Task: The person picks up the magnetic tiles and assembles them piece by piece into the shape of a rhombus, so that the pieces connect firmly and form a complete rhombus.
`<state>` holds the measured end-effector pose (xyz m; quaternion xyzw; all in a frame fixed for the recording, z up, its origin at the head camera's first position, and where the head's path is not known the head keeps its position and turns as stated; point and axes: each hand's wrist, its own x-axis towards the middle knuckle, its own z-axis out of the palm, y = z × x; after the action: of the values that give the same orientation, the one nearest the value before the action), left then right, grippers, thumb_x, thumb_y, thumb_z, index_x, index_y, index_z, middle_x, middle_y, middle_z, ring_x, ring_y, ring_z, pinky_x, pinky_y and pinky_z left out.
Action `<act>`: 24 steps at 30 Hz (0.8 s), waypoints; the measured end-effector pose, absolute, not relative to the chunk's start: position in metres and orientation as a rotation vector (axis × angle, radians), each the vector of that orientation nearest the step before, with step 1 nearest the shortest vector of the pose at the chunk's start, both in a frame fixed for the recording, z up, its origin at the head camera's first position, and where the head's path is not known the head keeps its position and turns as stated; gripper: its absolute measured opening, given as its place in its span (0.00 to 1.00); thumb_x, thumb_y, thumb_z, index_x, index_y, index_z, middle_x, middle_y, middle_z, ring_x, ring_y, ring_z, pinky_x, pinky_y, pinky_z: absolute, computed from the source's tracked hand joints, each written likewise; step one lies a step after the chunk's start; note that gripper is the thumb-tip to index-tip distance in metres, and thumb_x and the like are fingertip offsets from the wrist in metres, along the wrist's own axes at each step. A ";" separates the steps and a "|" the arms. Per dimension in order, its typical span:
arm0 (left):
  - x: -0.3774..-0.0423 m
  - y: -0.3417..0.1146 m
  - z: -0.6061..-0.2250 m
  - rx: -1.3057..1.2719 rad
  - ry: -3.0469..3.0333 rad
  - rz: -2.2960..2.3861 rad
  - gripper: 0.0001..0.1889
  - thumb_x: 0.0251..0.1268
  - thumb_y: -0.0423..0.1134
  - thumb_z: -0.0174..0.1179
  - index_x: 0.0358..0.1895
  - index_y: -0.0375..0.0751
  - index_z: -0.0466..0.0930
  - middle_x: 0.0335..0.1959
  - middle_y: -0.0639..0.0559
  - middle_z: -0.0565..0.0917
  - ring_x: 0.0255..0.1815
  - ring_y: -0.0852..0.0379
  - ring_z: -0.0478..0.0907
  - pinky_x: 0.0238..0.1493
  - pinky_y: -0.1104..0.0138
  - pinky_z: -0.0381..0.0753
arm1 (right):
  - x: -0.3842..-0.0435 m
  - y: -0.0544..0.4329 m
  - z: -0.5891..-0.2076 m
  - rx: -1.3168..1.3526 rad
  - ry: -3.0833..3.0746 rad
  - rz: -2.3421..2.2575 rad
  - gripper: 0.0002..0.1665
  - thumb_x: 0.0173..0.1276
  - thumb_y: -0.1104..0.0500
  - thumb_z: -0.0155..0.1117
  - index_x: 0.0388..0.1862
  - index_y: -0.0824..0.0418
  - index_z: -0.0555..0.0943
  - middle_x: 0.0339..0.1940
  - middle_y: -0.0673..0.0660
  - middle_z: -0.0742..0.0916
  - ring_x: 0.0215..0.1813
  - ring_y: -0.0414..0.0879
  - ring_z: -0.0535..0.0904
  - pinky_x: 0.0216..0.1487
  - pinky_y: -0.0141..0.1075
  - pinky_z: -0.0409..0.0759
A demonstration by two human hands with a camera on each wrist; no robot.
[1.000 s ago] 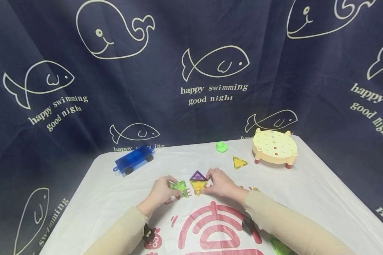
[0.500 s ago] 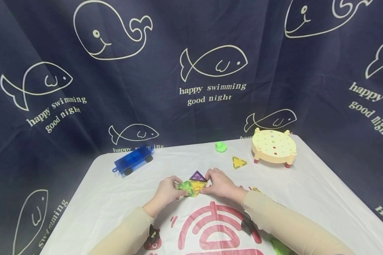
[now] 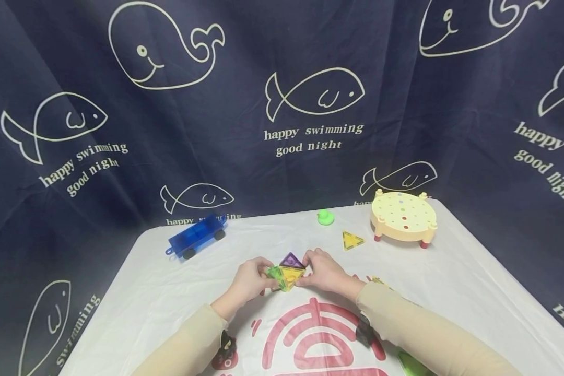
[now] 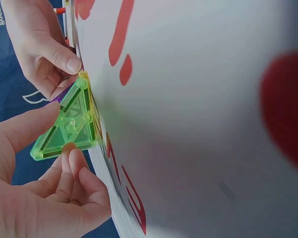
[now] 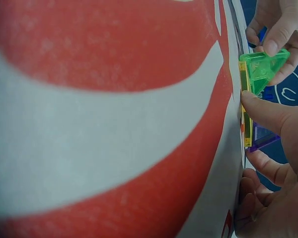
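My left hand point(image 3: 250, 279) pinches a clear green triangular magnetic tile point(image 4: 79, 106) between thumb and fingers. In the wrist views the green tile stands tilted up, its lower edge at one side of a yellow triangular magnetic tile point(image 5: 245, 79) lying low on the table. A purple triangular magnetic tile point(image 3: 291, 260) adjoins the yellow one's far side and leans up in the right wrist view. My right hand point(image 3: 328, 272) holds the yellow and purple pair from the right, thumb on the yellow tile and index finger by the purple one.
Another yellow triangular tile point(image 3: 352, 240) lies behind the right hand. Farther back are a green toy duck point(image 3: 326, 217), a cream round pegged stand point(image 3: 404, 215) and a blue wheeled toy wagon point(image 3: 197, 237). A green piece point(image 3: 411, 364) lies partly under the right sleeve.
My left hand has moved right, bringing the green tile against the yellow tile's left edge and tipping it up. The right hand has stayed on its tiles.
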<state>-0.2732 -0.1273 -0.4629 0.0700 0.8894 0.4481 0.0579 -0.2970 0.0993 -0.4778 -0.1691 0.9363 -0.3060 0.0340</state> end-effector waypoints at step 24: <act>-0.283 -0.112 -0.464 0.322 2.747 1.305 0.22 0.52 0.41 0.77 0.47 0.38 0.80 0.44 0.37 0.82 0.12 0.59 0.70 0.09 0.68 0.73 | -0.295 0.100 -0.478 -0.524 2.885 -0.943 0.26 0.50 0.50 0.85 0.38 0.54 0.77 0.33 0.51 0.75 0.35 0.45 0.70 0.39 0.40 0.75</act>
<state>-0.2831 -0.1120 -0.4644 0.1053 0.8975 0.4263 0.0419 -0.2955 0.0998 -0.4776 -0.1701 0.9362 -0.3059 0.0307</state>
